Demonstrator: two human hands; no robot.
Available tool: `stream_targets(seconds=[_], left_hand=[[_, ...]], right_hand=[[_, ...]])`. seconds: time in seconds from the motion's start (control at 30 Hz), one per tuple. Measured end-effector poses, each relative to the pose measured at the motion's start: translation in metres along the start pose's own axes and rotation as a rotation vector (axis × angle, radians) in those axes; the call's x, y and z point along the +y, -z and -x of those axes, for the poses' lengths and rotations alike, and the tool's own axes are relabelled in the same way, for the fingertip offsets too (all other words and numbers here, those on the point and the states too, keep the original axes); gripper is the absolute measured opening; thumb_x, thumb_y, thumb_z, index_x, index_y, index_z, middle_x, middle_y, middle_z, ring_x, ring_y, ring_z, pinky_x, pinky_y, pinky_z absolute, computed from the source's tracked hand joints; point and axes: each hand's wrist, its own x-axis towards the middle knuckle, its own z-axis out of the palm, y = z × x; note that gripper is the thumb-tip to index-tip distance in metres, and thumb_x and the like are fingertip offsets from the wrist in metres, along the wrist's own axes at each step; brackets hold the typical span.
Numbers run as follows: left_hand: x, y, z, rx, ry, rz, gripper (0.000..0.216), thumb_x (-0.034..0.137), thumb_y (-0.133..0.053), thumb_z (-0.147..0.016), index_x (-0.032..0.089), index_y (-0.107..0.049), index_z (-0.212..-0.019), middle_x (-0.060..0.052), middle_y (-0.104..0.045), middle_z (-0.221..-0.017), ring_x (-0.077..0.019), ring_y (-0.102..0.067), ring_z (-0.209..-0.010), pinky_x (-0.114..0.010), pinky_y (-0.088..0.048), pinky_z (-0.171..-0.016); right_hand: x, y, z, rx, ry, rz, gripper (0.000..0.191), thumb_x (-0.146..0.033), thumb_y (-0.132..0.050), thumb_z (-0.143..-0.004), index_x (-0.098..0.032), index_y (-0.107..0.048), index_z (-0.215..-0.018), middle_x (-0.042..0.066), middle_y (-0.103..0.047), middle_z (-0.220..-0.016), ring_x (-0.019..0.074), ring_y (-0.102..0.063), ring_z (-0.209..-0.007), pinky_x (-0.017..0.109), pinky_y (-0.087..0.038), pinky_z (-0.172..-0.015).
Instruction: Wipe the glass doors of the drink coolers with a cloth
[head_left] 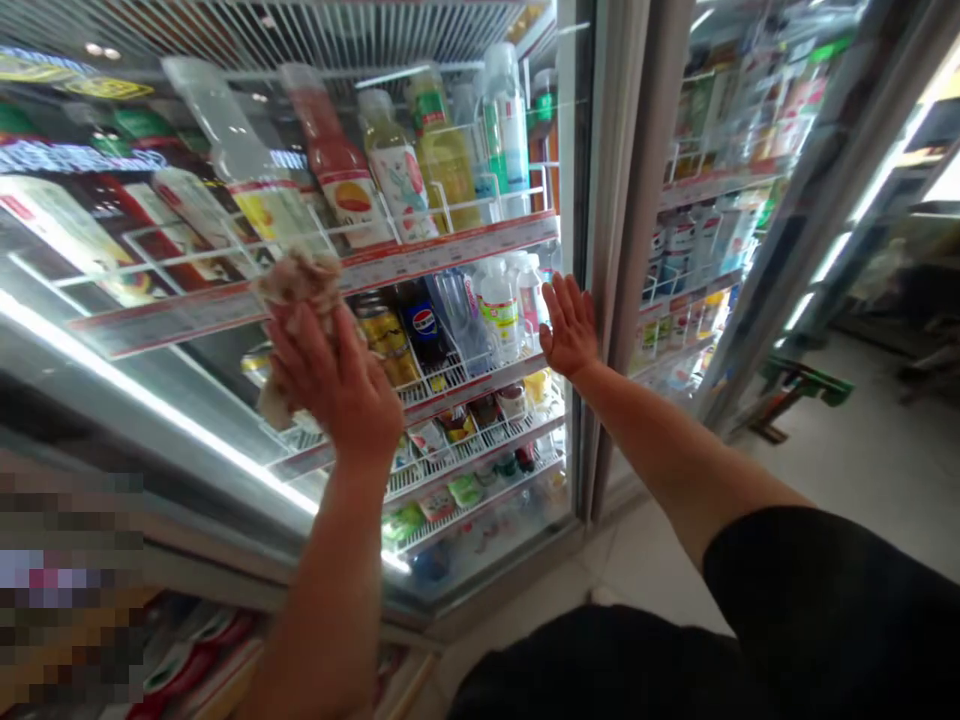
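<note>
My left hand [337, 375] presses a crumpled, light brownish cloth [300, 280] against the glass door [525, 530] of a drinks fridge. The fingers lie over the cloth, which sticks out above and to the left of them; slight blur softens the hand. To the right, my right hand [570, 325] rests with fingers stretched out on the glass beside the door's metal frame [611, 230], holding nothing. Behind the glass, bottles stand on wire shelves, among them a red drink bottle [337, 170] and a dark Pepsi bottle [424, 325].
A second fridge section [697, 200] with more drinks stands to the right. Farther right, a green-topped stool-like object [810, 380] is on the pale tiled floor [847, 480]. A shelf with packaged goods [187, 650] lies at the lower left, partly pixelated.
</note>
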Motion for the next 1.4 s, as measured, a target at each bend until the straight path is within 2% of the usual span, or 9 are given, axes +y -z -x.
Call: stream_targets(seconds=[0.07, 0.23, 0.4, 0.5, 0.7, 0.93, 1.13, 1.3, 1.4], left_hand=[[0.003, -0.004, 0.008, 0.014, -0.013, -0.005, 0.059, 0.027, -0.039, -0.099, 0.02, -0.027, -0.156, -0.006, -0.014, -0.166, -0.0304, -0.001, -0.154, -0.057, -0.007, -0.125], [0.007, -0.026, 0.043, -0.228, -0.383, 0.009, 0.064, 0.02, -0.044, -0.096, 0.032, -0.024, -0.156, -0.001, -0.036, -0.158, -0.0201, -0.012, -0.154, -0.048, -0.005, -0.127], [0.0, -0.012, 0.012, -0.063, -0.165, -0.069, 0.061, 0.026, -0.048, -0.097, 0.029, -0.029, -0.155, -0.005, -0.026, -0.163, -0.0279, -0.007, -0.154, -0.056, -0.006, -0.125], [0.005, -0.013, 0.015, 0.004, -0.057, -0.059, 0.062, 0.026, -0.047, -0.096, 0.024, -0.028, -0.155, -0.009, -0.021, -0.164, -0.0299, -0.002, -0.154, -0.058, -0.009, -0.124], [0.012, -0.033, 0.053, -0.207, -0.384, 0.034, 0.064, 0.021, -0.049, -0.095, 0.033, -0.029, -0.154, -0.003, -0.043, -0.154, -0.0215, -0.015, -0.153, -0.049, -0.005, -0.126], [0.0, -0.012, 0.009, 0.006, -0.026, 0.007, 0.062, 0.028, -0.046, -0.096, 0.028, -0.029, -0.155, -0.001, -0.013, -0.166, -0.0305, 0.0, -0.154, -0.057, -0.003, -0.125], [0.008, -0.028, 0.032, -0.206, -0.447, 0.015, 0.067, 0.021, -0.049, -0.094, 0.034, -0.024, -0.155, 0.001, -0.038, -0.157, -0.0166, -0.01, -0.154, -0.042, 0.0, -0.127], [0.005, -0.015, 0.007, -0.035, -0.124, -0.007, 0.062, 0.026, -0.047, -0.096, 0.032, -0.029, -0.155, 0.0, -0.018, -0.165, -0.0251, -0.002, -0.154, -0.052, 0.0, -0.127], [0.013, -0.02, 0.017, -0.054, -0.107, 0.013, 0.062, 0.026, -0.046, -0.096, 0.027, -0.028, -0.155, -0.005, -0.02, -0.164, -0.026, 0.002, -0.154, -0.056, -0.002, -0.126]], right_hand=[[0.0, 0.0, 0.0, -0.007, 0.001, -0.009, 0.063, -0.043, -0.018, -0.1, -0.019, -0.021, -0.158, 0.008, -0.03, -0.163, 0.0263, -0.015, -0.154, 0.054, -0.018, -0.124], [0.0, 0.0, 0.0, 0.026, 0.008, 0.024, 0.063, -0.043, -0.016, -0.1, -0.019, -0.024, -0.157, 0.008, -0.033, -0.161, 0.0251, -0.018, -0.154, 0.053, -0.021, -0.123], [0.0, -0.001, 0.0, 0.025, 0.008, 0.038, 0.063, -0.043, -0.015, -0.1, -0.018, -0.025, -0.157, 0.009, -0.034, -0.161, 0.0251, -0.018, -0.154, 0.052, -0.021, -0.123], [0.0, -0.001, 0.0, 0.028, 0.008, 0.032, 0.063, -0.043, -0.016, -0.1, -0.018, -0.024, -0.157, 0.009, -0.033, -0.161, 0.0253, -0.018, -0.153, 0.052, -0.02, -0.123], [0.0, -0.001, 0.0, 0.017, 0.004, 0.015, 0.063, -0.043, -0.017, -0.1, -0.02, -0.02, -0.159, 0.008, -0.03, -0.163, 0.0259, -0.017, -0.154, 0.053, -0.02, -0.123], [0.0, -0.002, 0.001, 0.036, 0.01, 0.033, 0.064, -0.045, -0.014, -0.1, -0.02, -0.022, -0.158, 0.009, -0.033, -0.161, 0.0255, -0.019, -0.153, 0.053, -0.021, -0.122], [0.001, -0.002, 0.001, 0.047, 0.023, 0.019, 0.063, -0.044, -0.017, -0.1, -0.021, -0.016, -0.159, 0.008, -0.031, -0.162, 0.0255, -0.019, -0.153, 0.053, -0.022, -0.122], [0.001, -0.003, 0.001, 0.036, 0.01, 0.015, 0.063, -0.044, -0.016, -0.1, -0.022, -0.015, -0.16, 0.007, -0.03, -0.163, 0.0255, -0.019, -0.153, 0.052, -0.021, -0.123], [0.0, -0.003, 0.001, 0.042, 0.013, 0.005, 0.064, -0.045, -0.015, -0.1, -0.021, -0.017, -0.159, 0.008, -0.031, -0.162, 0.0255, -0.019, -0.153, 0.052, -0.022, -0.123]])
